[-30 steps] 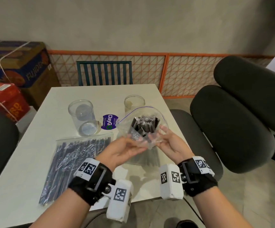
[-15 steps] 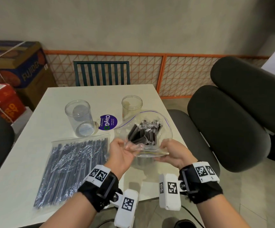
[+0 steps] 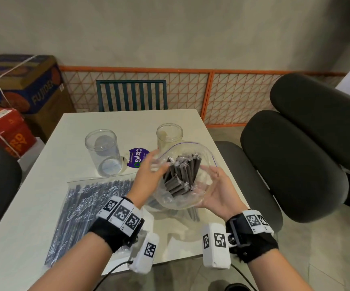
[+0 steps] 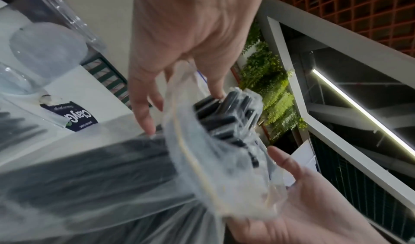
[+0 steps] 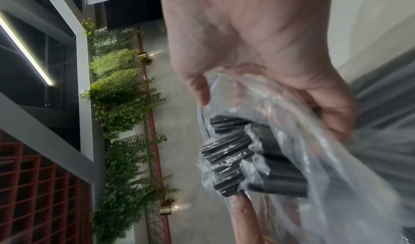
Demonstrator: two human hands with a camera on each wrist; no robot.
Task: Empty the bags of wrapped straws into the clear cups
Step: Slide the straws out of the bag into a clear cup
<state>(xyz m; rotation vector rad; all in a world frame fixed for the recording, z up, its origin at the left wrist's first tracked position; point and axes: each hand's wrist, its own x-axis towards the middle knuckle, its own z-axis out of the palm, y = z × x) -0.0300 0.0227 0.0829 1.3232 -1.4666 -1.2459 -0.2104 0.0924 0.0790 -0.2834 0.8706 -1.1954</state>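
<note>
A clear zip bag (image 3: 203, 192) of black wrapped straws (image 3: 182, 171) stands upright above the table's near right part, its mouth wide open. My right hand (image 3: 220, 187) lies palm up under the right rim; in the right wrist view its thumb and fingers (image 5: 336, 116) curl round the bag's plastic (image 5: 314, 159). My left hand (image 3: 149, 171) reaches over the left rim with straight fingers (image 4: 145, 121), one fingertip touching the straw tops (image 4: 224, 116). Two clear cups stand upright behind, a wide one (image 3: 102, 152) at left and a smaller one (image 3: 169, 135) just beyond the bag.
A second bag of straws (image 3: 86, 211) lies flat on the white table (image 3: 44, 259) at left. A purple ClayGo label (image 3: 137, 157) lies between the cups. Black padded chairs (image 3: 295, 164) crowd the right side, a teal chair (image 3: 131, 95) stands behind, cardboard boxes (image 3: 19, 85) at far left.
The bag's mouth has spread wider. My left hand let go of the rim and its fingers moved into the opening. My right hand turned palm up under the rim.
</note>
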